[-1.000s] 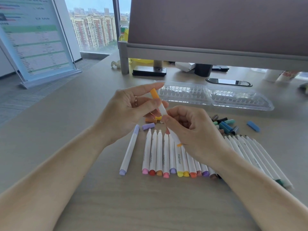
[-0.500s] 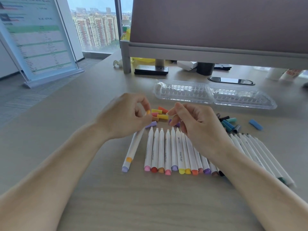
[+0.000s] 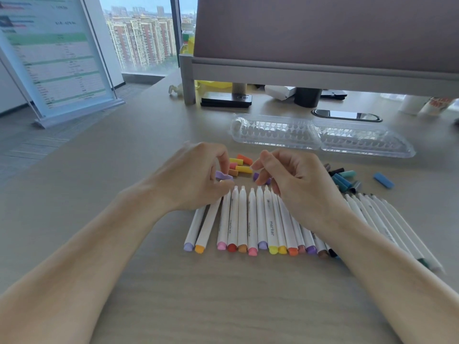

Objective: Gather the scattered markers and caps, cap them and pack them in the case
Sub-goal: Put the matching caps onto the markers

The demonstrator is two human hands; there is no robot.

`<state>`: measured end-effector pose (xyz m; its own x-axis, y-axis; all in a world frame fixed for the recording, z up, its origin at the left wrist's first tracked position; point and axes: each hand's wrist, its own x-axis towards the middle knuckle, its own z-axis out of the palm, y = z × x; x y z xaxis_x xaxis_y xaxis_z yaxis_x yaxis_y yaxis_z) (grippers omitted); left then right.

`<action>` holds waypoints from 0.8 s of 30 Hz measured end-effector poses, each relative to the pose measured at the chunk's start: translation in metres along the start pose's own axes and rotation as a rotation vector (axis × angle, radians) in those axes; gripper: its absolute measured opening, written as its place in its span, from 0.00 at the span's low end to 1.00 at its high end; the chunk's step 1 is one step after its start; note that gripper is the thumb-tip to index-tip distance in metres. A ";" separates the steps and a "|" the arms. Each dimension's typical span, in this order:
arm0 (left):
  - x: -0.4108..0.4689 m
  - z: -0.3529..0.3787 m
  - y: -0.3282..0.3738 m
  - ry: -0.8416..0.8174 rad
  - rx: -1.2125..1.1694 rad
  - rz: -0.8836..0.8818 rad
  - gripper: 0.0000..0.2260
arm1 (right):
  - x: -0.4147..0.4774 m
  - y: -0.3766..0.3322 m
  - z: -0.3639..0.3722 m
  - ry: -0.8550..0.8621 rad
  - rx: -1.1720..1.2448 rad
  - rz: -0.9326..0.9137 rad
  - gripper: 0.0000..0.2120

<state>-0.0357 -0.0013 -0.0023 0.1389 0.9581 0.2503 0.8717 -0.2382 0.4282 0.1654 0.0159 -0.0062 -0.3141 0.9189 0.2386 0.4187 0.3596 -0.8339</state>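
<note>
A row of white markers (image 3: 270,227) lies on the desk, coloured ends toward me. At its left lie a lilac-ended marker (image 3: 195,227) and an orange-ended marker (image 3: 208,224). My left hand (image 3: 193,177) is at their far tips and pinches a lilac cap (image 3: 223,175). My right hand (image 3: 298,184) hovers over the row with loosely curled fingers, next to purple caps (image 3: 255,176). Yellow, pink and orange caps (image 3: 242,165) lie between the hands. More markers (image 3: 387,224) lie at the right. The clear case (image 3: 320,136) lies open behind.
Teal and dark caps (image 3: 344,180) and a blue cap (image 3: 383,180) lie at the right. A desk partition (image 3: 323,70) rises behind the case, with a black box (image 3: 226,99) and cups (image 3: 422,105) under it. A sign stand (image 3: 57,58) is at far left.
Both hands lowered the orange marker and laid it beside the lilac marker. My left hand then moved to the lilac cap; my right hand let go and hovers over the caps.
</note>
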 end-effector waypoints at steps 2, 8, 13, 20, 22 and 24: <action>0.000 -0.001 0.000 0.045 0.016 0.032 0.08 | 0.000 0.000 0.000 0.000 0.005 0.000 0.15; -0.001 -0.001 -0.002 -0.102 -0.009 0.002 0.15 | 0.001 0.000 -0.001 0.025 -0.002 0.014 0.16; -0.002 -0.001 -0.006 -0.115 -0.032 0.019 0.14 | 0.003 0.004 0.000 0.044 0.007 0.024 0.17; -0.003 -0.003 -0.004 -0.127 -0.026 0.036 0.13 | 0.007 0.008 0.000 0.085 0.030 0.043 0.20; -0.003 -0.004 -0.001 -0.127 -0.011 0.036 0.12 | 0.009 0.009 -0.001 0.104 0.061 0.047 0.22; -0.003 -0.005 0.002 -0.131 0.008 0.022 0.11 | 0.010 0.010 -0.002 0.128 0.115 0.058 0.24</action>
<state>-0.0369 -0.0053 0.0018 0.2178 0.9654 0.1434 0.8716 -0.2585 0.4166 0.1681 0.0291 -0.0109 -0.1785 0.9534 0.2434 0.3308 0.2911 -0.8977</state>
